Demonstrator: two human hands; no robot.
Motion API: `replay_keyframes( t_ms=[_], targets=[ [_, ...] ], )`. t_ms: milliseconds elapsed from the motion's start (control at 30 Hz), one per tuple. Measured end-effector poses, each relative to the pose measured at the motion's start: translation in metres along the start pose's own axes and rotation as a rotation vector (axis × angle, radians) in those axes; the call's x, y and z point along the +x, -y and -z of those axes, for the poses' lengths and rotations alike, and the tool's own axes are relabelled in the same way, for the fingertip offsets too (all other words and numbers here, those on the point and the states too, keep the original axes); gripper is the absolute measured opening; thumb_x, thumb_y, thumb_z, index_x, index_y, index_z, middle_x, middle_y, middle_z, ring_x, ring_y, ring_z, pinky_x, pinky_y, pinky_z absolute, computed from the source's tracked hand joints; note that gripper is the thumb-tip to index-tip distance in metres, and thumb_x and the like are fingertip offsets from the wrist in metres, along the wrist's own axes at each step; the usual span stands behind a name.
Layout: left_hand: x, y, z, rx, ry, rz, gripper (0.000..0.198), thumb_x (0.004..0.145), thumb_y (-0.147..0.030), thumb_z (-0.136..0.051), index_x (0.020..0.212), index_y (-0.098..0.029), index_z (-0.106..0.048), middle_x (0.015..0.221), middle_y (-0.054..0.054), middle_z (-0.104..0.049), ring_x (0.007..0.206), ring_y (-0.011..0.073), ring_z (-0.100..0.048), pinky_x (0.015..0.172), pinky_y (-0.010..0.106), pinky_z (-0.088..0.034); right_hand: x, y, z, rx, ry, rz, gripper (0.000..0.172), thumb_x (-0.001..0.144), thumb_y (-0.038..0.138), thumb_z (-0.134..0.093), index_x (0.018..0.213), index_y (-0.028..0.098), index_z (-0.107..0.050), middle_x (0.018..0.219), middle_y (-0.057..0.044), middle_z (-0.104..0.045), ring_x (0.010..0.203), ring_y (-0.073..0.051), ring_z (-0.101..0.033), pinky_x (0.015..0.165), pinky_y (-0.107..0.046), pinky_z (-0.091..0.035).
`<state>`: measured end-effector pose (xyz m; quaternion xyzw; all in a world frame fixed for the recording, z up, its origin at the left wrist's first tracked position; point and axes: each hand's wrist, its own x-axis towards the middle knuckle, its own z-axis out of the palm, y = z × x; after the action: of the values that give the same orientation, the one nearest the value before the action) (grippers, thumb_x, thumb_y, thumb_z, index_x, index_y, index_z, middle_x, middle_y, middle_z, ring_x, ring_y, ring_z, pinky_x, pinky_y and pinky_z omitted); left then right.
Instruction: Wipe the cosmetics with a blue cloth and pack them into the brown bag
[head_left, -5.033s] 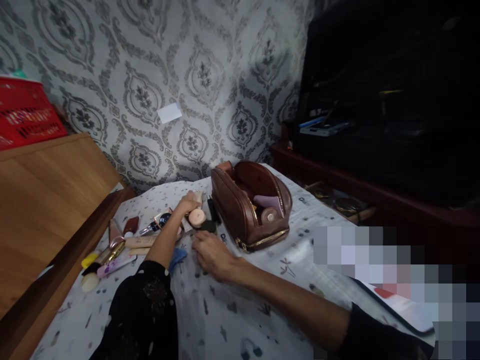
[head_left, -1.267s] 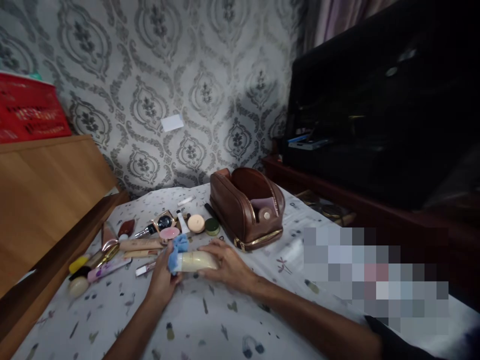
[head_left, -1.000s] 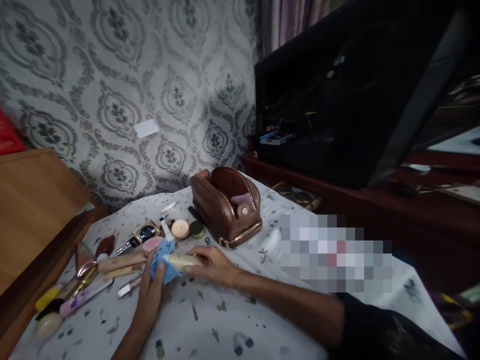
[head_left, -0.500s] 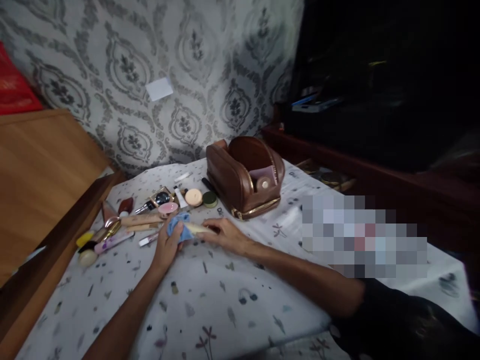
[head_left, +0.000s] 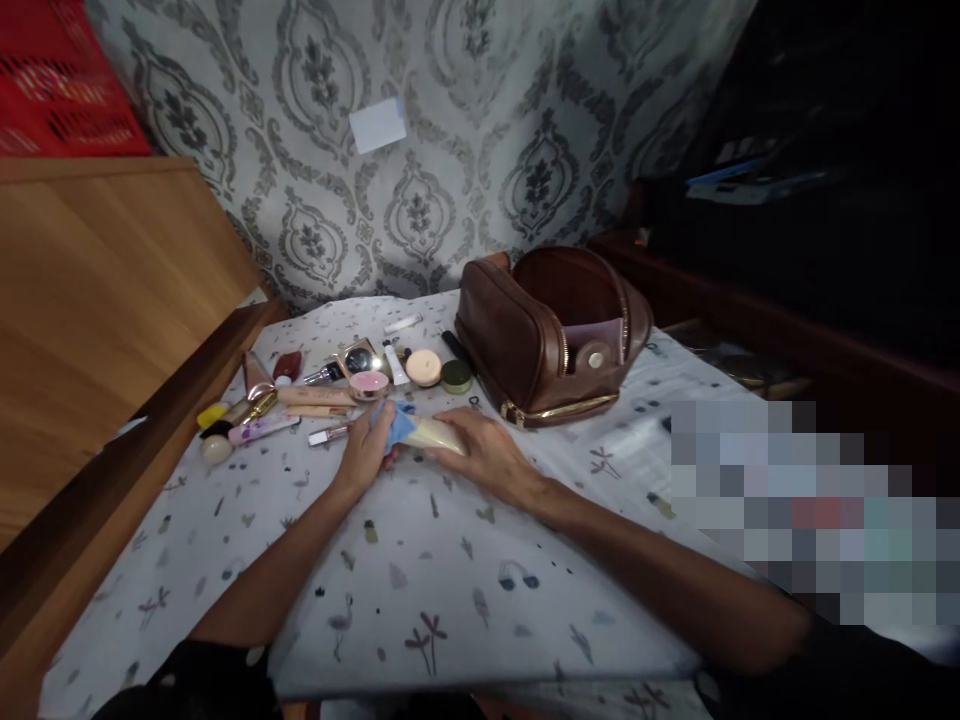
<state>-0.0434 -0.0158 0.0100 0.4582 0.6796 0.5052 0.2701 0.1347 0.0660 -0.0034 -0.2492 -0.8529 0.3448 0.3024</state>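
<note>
My left hand (head_left: 365, 450) is closed on a blue cloth (head_left: 401, 425), which wraps one end of a pale yellow tube (head_left: 433, 434). The tube's other end sits between the thumb and fingers of my right hand (head_left: 491, 450). Both hands are just above the patterned white cloth (head_left: 420, 540). Beyond them lie makeup items: a pink compact (head_left: 369, 384), a round beige compact (head_left: 423, 367), a dark green jar (head_left: 456, 376) and a small white tube (head_left: 394, 362). A lip gloss tube (head_left: 327, 436) lies beside my left hand, partly hidden by it.
A brown toiletry bag (head_left: 499, 335) stands unzipped behind my right hand. More cosmetics, including a purple-white tube (head_left: 262, 429) and a cream-coloured round item (head_left: 216, 449), lie at the left. A wooden panel (head_left: 112, 300) borders the left side; a patterned wall (head_left: 420, 210) rises behind.
The view has shifted, so the scene sits further right and the bag looks larger. Both hands still hold the cloth and tube; my right hand's grip now covers the tube's end more fully.
</note>
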Motion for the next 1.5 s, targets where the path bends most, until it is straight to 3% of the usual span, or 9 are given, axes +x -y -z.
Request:
replay_keyframes(
  t_ms=[233,467,600,733,967,1067,1133,1300,1500],
  targets=[
    [-0.002,0.003,0.003,-0.009,-0.023,0.07,0.05,0.088,-0.061,-0.039,0.064,-0.019,-0.052,0.041,-0.003,-0.052,0.033,0.0114,-0.045,0.033,0.02,-0.032,-0.001,0.001,0.002,-0.013,0.033,0.036,0.059,0.075,0.036,-0.079,0.127,0.016,-0.058,0.121,-0.013,-0.064,0.112,-0.026,-0.061,0.098,-0.04,-0.046],
    [0.0,0.003,0.004,-0.287,-0.103,0.25,0.043,0.074,-0.056,-0.066,0.094,-0.018,-0.062,0.052,-0.005,-0.056,0.041,0.0133,-0.052,0.038,0.022,-0.042,0.0,0.002,0.006,-0.033,0.03,0.041,0.056,0.076,0.043,-0.078,0.124,0.021,-0.059,0.116,-0.009,-0.063,0.107,-0.025,-0.061,0.091,-0.038,-0.049],
    [-0.001,-0.003,0.0,-0.351,-0.101,0.158,0.051,0.067,-0.041,-0.072,0.113,-0.021,-0.062,0.072,-0.002,-0.064,0.051,0.0122,-0.055,0.04,0.018,-0.04,0.001,0.0,0.006,0.042,-0.011,0.037,0.05,0.077,0.039,-0.078,0.121,0.021,-0.061,0.115,-0.008,-0.061,0.106,-0.023,-0.06,0.093,-0.037,-0.048],
    [0.0,-0.003,0.0,-0.358,-0.045,0.048,0.047,0.071,-0.034,-0.064,0.117,-0.023,-0.063,0.105,0.005,-0.067,0.058,0.011,-0.052,0.044,0.02,-0.042,0.004,-0.005,0.005,0.118,-0.057,0.028,0.042,0.078,0.035,-0.077,0.114,0.018,-0.065,0.108,-0.007,-0.061,0.102,-0.023,-0.06,0.093,-0.038,-0.047],
    [0.004,0.011,0.005,-0.348,0.068,-0.018,0.06,0.068,-0.032,-0.064,0.128,-0.026,-0.058,0.117,0.007,-0.065,0.075,0.0175,-0.059,0.057,0.026,-0.05,0.009,-0.009,0.009,0.224,-0.053,0.02,0.031,0.087,0.04,-0.062,0.107,0.017,-0.07,0.105,-0.01,-0.069,0.099,-0.026,-0.064,0.092,-0.041,-0.049],
    [0.005,0.013,0.004,-0.321,0.105,-0.077,0.059,0.071,-0.035,-0.073,0.127,-0.025,-0.059,0.124,0.005,-0.063,0.1,0.0205,-0.06,0.079,0.027,-0.051,0.011,-0.01,0.012,0.263,-0.036,-0.006,0.035,0.088,0.047,-0.056,0.102,0.019,-0.072,0.102,-0.009,-0.073,0.095,-0.028,-0.066,0.087,-0.041,-0.052],
    [0.007,0.013,0.003,-0.304,0.109,-0.1,0.051,0.075,-0.04,-0.073,0.122,-0.023,-0.061,0.117,0.005,-0.064,0.102,0.0197,-0.059,0.086,0.027,-0.049,0.013,-0.014,0.012,0.239,-0.058,-0.024,0.038,0.084,0.052,-0.059,0.101,0.02,-0.072,0.103,-0.009,-0.074,0.093,-0.03,-0.068,0.087,-0.043,-0.052],
    [0.009,0.011,0.002,-0.326,0.151,-0.037,0.059,0.073,-0.056,-0.074,0.118,-0.02,-0.06,0.095,0.004,-0.062,0.069,0.0118,-0.054,0.061,0.023,-0.048,0.015,-0.022,0.009,0.232,-0.067,-0.061,0.045,0.079,0.059,-0.061,0.103,0.022,-0.072,0.104,-0.01,-0.074,0.094,-0.032,-0.069,0.083,-0.044,-0.055],
    [0.008,0.015,-0.002,-0.338,0.107,0.084,0.065,0.073,-0.068,-0.067,0.114,-0.019,-0.061,0.074,-0.001,-0.057,0.053,0.0089,-0.047,0.046,0.021,-0.042,0.013,-0.02,0.007,0.161,-0.108,0.011,0.042,0.077,0.055,-0.065,0.105,0.024,-0.069,0.104,-0.011,-0.07,0.095,-0.033,-0.067,0.087,-0.049,-0.053]
  ],
)
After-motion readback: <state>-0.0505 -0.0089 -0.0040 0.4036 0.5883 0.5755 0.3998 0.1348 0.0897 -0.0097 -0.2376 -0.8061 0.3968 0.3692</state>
